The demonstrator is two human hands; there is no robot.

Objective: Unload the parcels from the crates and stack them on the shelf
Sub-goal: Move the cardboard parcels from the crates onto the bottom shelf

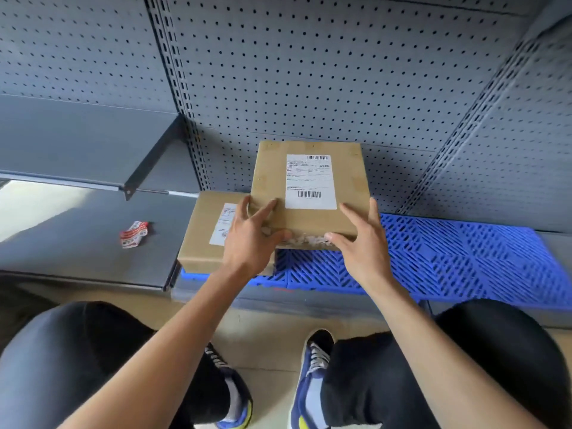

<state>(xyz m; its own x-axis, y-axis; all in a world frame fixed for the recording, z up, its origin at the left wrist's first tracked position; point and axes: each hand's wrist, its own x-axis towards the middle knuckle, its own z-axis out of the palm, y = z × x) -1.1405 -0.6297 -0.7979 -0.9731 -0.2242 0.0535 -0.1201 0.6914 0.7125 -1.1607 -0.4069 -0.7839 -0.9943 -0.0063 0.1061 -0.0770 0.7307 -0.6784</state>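
Note:
A flat cardboard parcel (272, 181) with a white shipping label hangs tilted just above the bottom shelf. My left hand (250, 236) grips its near left corner, thumb under the front edge. My right hand (362, 239) grips its near right corner the same way. A second cardboard parcel (202, 236) with a label lies on the shelf to the left, partly under the held one and behind my left hand. Both sit over a blue plastic grid mat (448, 258) that covers the shelf. No crate is in view.
Grey pegboard back panels (309, 72) rise behind the shelf, with slotted uprights at left and right. A neighbouring grey shelf (77, 243) at left carries a crumpled red and white wrapper (133, 234). Another shelf (77, 144) hangs above it. My knees and shoes fill the foreground.

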